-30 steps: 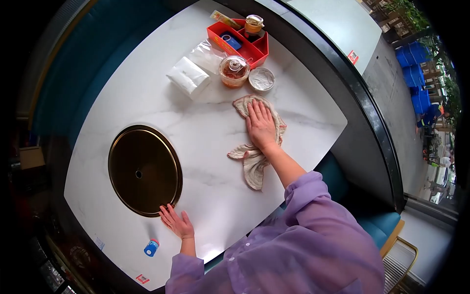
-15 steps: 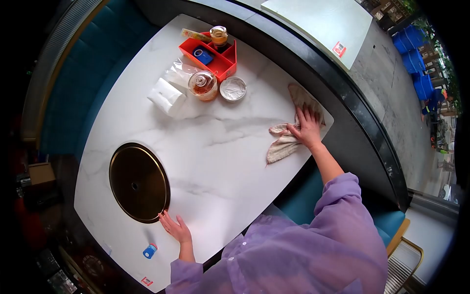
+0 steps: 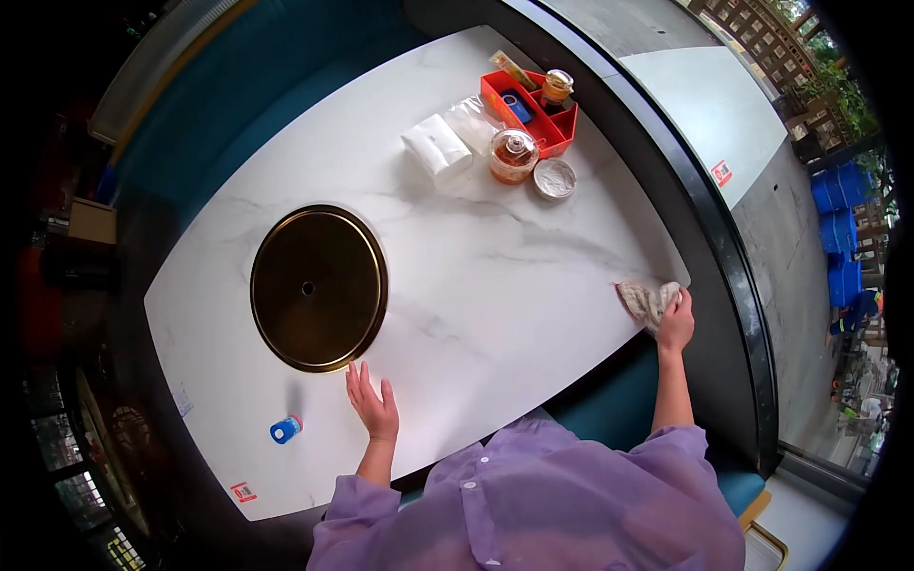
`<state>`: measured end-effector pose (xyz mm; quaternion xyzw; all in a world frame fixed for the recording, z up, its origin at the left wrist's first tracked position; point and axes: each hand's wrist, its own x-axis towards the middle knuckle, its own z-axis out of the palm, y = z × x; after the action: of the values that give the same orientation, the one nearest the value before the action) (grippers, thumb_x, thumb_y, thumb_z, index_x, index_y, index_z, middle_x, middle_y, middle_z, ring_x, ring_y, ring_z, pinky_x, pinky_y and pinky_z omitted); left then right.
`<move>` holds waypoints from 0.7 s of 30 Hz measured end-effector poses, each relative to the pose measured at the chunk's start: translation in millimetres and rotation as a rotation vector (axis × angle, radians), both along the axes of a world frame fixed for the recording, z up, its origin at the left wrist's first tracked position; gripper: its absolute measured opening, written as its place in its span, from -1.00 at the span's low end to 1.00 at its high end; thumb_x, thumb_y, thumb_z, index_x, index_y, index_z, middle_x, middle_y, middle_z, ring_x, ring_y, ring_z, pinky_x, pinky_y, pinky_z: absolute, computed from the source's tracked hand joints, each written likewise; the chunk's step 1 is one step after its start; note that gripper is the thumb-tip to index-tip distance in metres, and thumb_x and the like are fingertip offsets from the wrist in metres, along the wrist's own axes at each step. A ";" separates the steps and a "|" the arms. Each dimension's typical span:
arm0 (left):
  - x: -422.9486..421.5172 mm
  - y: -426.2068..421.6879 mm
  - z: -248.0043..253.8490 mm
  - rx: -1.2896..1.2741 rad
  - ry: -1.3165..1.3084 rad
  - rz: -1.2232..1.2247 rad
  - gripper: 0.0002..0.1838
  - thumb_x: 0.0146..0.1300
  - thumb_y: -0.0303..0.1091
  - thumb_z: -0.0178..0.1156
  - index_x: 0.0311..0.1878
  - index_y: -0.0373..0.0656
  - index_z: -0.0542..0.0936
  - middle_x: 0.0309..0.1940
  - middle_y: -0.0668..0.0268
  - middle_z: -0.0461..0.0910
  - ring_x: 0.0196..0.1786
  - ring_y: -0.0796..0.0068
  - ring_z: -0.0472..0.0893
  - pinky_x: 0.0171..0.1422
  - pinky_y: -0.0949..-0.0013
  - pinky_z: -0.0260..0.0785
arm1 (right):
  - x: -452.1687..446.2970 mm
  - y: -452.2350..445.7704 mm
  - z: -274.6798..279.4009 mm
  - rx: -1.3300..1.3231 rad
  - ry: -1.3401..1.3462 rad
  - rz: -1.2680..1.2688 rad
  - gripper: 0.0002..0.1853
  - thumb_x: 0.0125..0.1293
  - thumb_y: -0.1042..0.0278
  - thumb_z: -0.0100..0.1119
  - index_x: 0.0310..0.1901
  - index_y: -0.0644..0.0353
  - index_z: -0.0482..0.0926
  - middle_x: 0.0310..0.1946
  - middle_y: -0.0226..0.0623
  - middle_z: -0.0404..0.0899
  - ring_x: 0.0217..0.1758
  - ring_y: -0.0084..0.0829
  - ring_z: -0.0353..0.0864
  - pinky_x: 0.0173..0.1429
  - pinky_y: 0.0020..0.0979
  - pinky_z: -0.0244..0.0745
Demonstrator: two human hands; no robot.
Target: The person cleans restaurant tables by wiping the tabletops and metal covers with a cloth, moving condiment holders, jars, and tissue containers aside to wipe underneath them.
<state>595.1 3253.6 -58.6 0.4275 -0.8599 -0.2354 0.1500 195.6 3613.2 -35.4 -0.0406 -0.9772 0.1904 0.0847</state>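
Observation:
At the right corner of the white marbled table [image 3: 457, 314], my right hand [image 3: 676, 324] is closed on a bunched beige cloth [image 3: 645, 303] that lies by the table edge. My left hand [image 3: 374, 403] has its fingers spread and holds nothing. Its fingertips are close to the lower rim of a round dark disc with a gold edge [image 3: 319, 288]. A small blue bottle [image 3: 285, 429] stands to the left of this hand.
Toward the far edge are a red divided box [image 3: 547, 130], a lidded glass jar [image 3: 513, 157], a round white-lined dish [image 3: 554, 179], a white tissue pack [image 3: 437, 148] and clear plastic. Teal seating [image 3: 276, 86] borders the table.
My right hand has moved to the right corner, and the cloth, spread out before, is now bunched in it. My left hand stays near the disc. The camera view has shifted.

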 end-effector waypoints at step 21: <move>-234.7 -113.4 57.1 -0.172 0.193 -0.274 -0.25 0.03 -0.17 0.35 0.27 -0.22 0.30 0.31 0.00 0.20 0.33 0.02 0.21 0.39 0.06 0.03 | 54.0 -472.2 -66.3 -0.057 -0.008 1.266 -0.44 0.31 0.03 -0.07 0.29 0.10 0.28 0.33 -0.14 0.20 0.43 -0.11 0.05 0.43 -0.03 -0.02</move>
<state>360.4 3140.1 -1.4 0.2673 -0.9086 -0.2191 0.2347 249.6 3140.9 -101.7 0.5422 -0.8068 0.2294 -0.0492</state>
